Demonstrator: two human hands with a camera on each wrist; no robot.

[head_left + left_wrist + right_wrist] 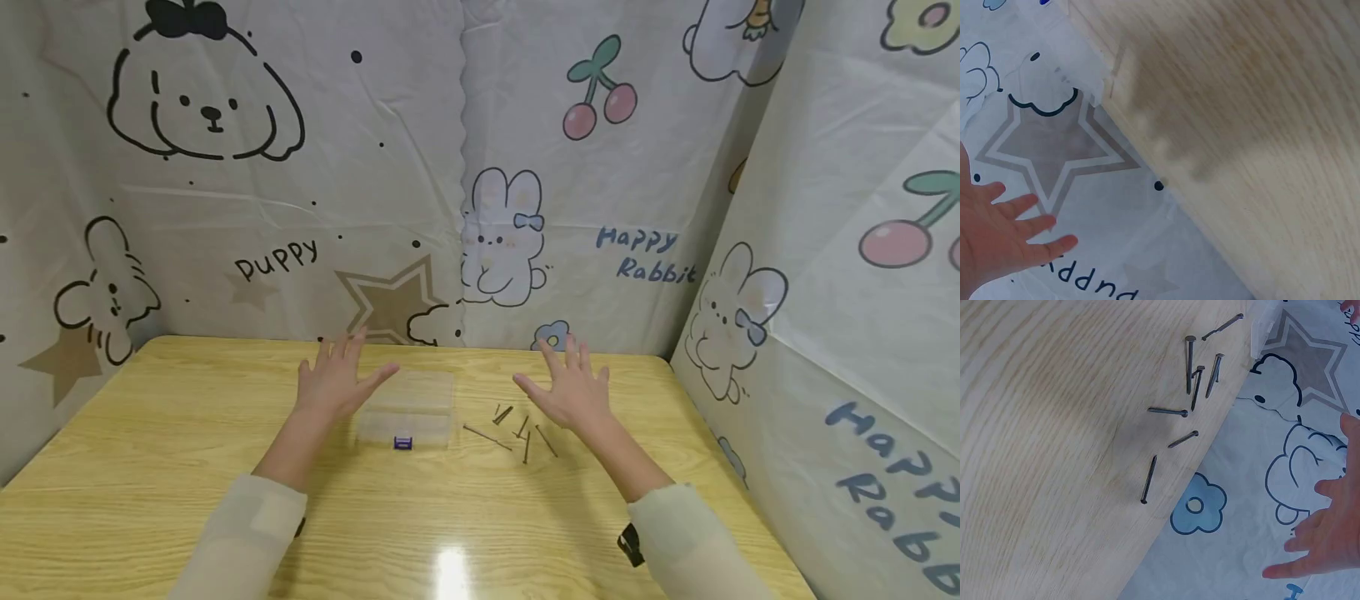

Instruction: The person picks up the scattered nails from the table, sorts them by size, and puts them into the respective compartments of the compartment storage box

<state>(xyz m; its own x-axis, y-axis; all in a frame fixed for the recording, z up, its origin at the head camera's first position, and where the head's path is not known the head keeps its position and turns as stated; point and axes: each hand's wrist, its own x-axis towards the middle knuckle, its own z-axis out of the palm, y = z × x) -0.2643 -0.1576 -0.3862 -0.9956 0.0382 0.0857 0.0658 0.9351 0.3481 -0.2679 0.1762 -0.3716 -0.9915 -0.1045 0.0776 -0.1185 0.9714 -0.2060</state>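
Note:
A clear plastic box (423, 396) lies on the table, with a small purple label (403, 443) on its front edge. To its right several loose metal nails (527, 448) are scattered, pointing different ways; the right wrist view shows the nails (1149, 480) up close. My left hand (332, 383), fingers spread, is raised above the table and overlaps the box's left side in the head view. My right hand (576, 393) is likewise raised with fingers spread, just right of the nails. Both hands hold nothing.
The wood-grain table (187, 433) ends at a hanging printed cloth (390, 167) at the back. More of that cloth (840, 350) hangs along the right side. A black strap (631, 545) shows beneath the right sleeve (690, 533).

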